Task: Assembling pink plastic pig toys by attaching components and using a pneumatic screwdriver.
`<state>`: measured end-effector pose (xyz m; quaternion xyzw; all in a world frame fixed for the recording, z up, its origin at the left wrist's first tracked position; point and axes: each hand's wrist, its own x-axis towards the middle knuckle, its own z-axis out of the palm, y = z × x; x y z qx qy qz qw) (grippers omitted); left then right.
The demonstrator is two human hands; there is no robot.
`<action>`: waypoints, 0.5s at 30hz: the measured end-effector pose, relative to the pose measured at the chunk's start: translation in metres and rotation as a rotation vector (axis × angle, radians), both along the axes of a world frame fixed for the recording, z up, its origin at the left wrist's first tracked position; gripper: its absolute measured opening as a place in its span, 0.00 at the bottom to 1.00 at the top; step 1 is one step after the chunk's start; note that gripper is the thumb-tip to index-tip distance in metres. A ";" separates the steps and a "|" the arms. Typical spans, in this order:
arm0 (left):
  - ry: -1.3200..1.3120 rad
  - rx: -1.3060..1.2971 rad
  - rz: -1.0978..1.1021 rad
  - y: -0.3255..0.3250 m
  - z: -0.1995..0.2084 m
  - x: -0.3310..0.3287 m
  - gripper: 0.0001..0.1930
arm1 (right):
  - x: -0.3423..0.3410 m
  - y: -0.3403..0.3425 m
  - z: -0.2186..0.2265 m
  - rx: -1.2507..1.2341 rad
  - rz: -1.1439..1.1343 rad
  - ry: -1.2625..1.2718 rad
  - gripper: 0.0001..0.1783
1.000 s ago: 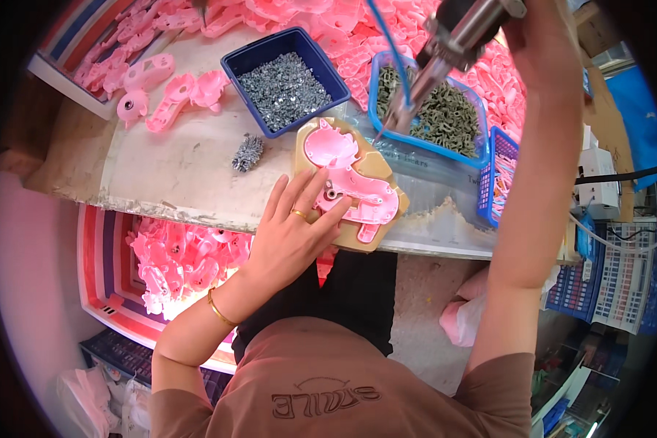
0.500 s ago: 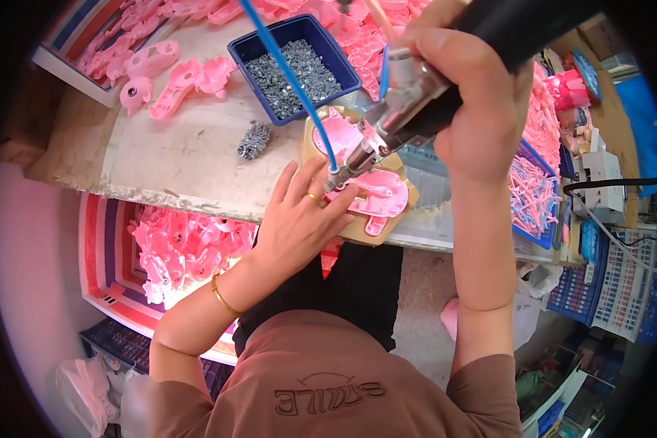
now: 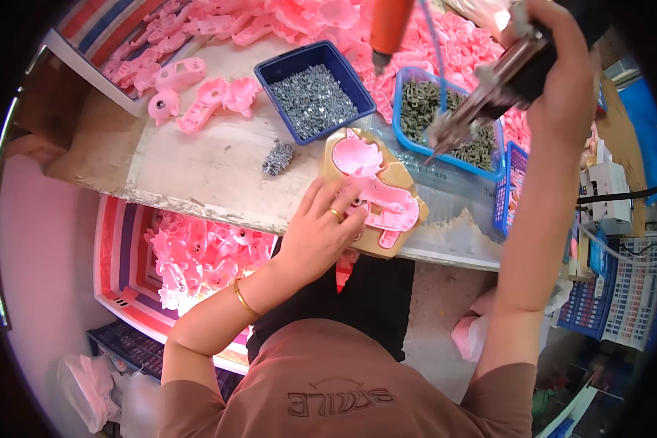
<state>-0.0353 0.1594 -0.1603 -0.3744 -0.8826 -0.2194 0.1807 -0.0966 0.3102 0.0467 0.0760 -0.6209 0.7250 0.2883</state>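
Observation:
My right hand grips a screw gun with a black body and a metal nose, a blue hose joined to its tip. The nose hangs above a light-blue tub of dark metal clips, to the right of the mould. A pink plastic shell, shaped like an animal, lies in a tan holding block at the table's front edge. On the shell's left part rests my left hand, fingers stretched and apart. Whether a small part sits under its fingertips is hidden.
A dark-blue bin of small screws stands behind the block, with a clump of screws in front of it. Pink shells lie at the left and pile up behind. An orange-red tool hangs overhead. A box of pink parts stands below the table.
My right hand has lifted the screw gun off the shell and moved it to the right, over the light-blue tub. My left hand stays on the shell. The view has shifted slightly.

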 end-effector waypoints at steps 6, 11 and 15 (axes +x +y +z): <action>-0.271 0.223 -0.318 -0.031 0.076 -0.004 0.12 | -0.040 0.072 0.046 0.290 -0.234 0.144 0.16; -0.688 -0.099 -0.138 -0.124 0.160 0.018 0.02 | -0.064 0.201 -0.003 0.394 -0.294 -0.070 0.23; -0.491 -0.343 0.079 -0.135 0.150 0.021 0.18 | -0.114 0.303 -0.100 0.790 -0.469 -0.401 0.15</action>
